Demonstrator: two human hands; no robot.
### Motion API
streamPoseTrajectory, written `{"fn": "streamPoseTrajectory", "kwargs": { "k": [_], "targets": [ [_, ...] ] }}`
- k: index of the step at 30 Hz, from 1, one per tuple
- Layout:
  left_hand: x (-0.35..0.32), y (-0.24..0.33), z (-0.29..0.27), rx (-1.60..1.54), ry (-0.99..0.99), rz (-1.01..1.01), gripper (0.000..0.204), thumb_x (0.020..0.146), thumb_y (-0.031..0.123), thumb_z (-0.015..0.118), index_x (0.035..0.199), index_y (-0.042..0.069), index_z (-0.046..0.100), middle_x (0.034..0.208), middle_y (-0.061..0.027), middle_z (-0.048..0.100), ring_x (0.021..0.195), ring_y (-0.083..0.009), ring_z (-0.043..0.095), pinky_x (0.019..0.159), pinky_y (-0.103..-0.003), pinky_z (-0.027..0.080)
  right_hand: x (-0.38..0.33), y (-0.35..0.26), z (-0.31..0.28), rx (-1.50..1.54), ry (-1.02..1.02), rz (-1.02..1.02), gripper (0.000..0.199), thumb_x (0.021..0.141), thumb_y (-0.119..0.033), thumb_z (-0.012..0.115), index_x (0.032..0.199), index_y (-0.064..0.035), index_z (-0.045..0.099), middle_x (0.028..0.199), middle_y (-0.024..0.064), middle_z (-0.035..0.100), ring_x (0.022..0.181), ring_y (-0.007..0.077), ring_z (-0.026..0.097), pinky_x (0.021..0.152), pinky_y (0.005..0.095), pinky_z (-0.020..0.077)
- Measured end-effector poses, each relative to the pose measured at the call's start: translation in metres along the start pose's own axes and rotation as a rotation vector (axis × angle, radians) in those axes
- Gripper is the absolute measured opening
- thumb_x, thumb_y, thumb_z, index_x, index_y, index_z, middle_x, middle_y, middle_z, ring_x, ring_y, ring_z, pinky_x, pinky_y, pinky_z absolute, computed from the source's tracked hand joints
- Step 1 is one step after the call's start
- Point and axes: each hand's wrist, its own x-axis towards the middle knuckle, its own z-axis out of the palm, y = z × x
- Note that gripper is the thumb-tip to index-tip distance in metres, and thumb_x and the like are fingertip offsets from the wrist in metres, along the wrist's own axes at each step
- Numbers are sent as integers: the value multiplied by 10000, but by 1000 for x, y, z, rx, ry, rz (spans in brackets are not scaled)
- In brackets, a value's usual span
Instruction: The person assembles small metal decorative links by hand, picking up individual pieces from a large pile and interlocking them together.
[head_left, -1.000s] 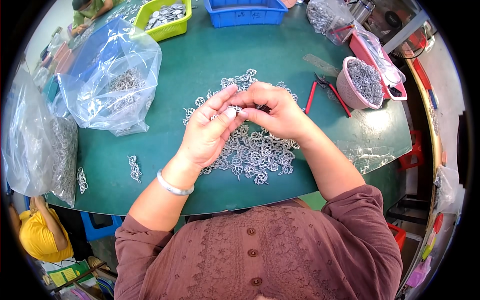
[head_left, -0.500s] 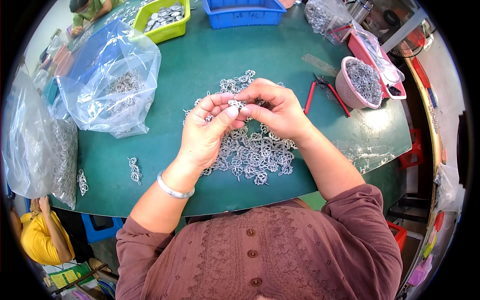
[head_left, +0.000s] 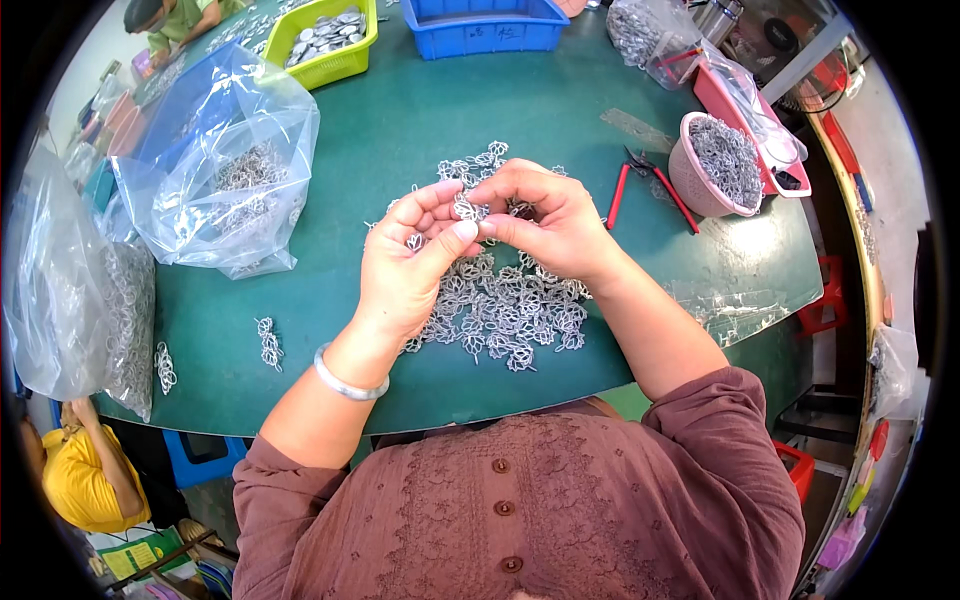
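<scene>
Both hands meet over a green table (head_left: 400, 130), above a pile of small silver filigree metal pieces (head_left: 505, 305). My left hand (head_left: 408, 262) and my right hand (head_left: 545, 215) pinch the same small silver piece (head_left: 466, 209) between thumbs and fingertips. The left hand also keeps a second small piece (head_left: 416, 241) under its fingers. A silver bangle (head_left: 345, 378) circles my left wrist.
Red-handled pliers (head_left: 650, 185) lie right of the pile, beside a pink bowl (head_left: 690, 190) of metal parts. Clear bags (head_left: 225, 170) of parts stand at the left, yellow-green (head_left: 325, 65) and blue (head_left: 480, 25) bins at the back. Small bundles (head_left: 268, 343) lie near the front edge. Other people sit at the far left.
Both hands have stayed together over the pile, lifting slightly and working the small piece between the fingertips. The pile and the tools have not moved.
</scene>
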Motion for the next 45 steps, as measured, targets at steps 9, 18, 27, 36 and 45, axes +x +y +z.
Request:
{"fn": "streamPoseTrajectory", "kwargs": {
  "k": [9, 18, 27, 36, 45],
  "targets": [
    [1, -6, -2, 52, -15, 84, 363, 790, 5, 583, 1134, -27, 473, 923, -74, 553, 795, -131, 562, 685, -244, 498, -1, -1, 1, 4, 28, 25, 212, 704, -41, 663, 910, -46, 612, 712, 13, 520, 652, 87, 492, 603, 229, 419],
    [0, -2, -2, 52, -35, -9, 310, 833, 61, 542, 1125, -23, 481, 906, -86, 574, 768, -144, 580, 668, -243, 491, -1, 1, 0, 5, 16, 23, 155, 721, -51, 658, 870, -39, 616, 724, 25, 545, 658, 93, 519, 597, 228, 428],
    [1, -2, -4, -160, -82, -171, 273, 858, 126, 526, 1093, -13, 511, 902, -96, 596, 773, -165, 599, 680, -253, 498, 0, -1, 2, -32, 36, 12, 108, 734, -52, 655, 837, -32, 633, 744, 43, 577, 686, 107, 553, 601, 229, 441],
    [1, -2, -3, -162, -90, -172, 262, 862, 136, 521, 1077, -13, 524, 907, -92, 600, 769, -163, 600, 685, -255, 500, -1, -4, 0, -79, 24, -2, 88, 754, -39, 627, 838, -12, 620, 778, 37, 569, 705, 101, 537, 600, 215, 417],
    [-1, -1, -3, 47, -40, -150, 165, 867, 132, 497, 942, -7, 545, 815, -90, 604, 685, -151, 599, 578, -239, 487, -2, -4, 2, -20, 73, 71, 69, 781, -63, 601, 811, -1, 604, 737, 18, 552, 656, 66, 489, 562, 208, 386]
  ]
}}
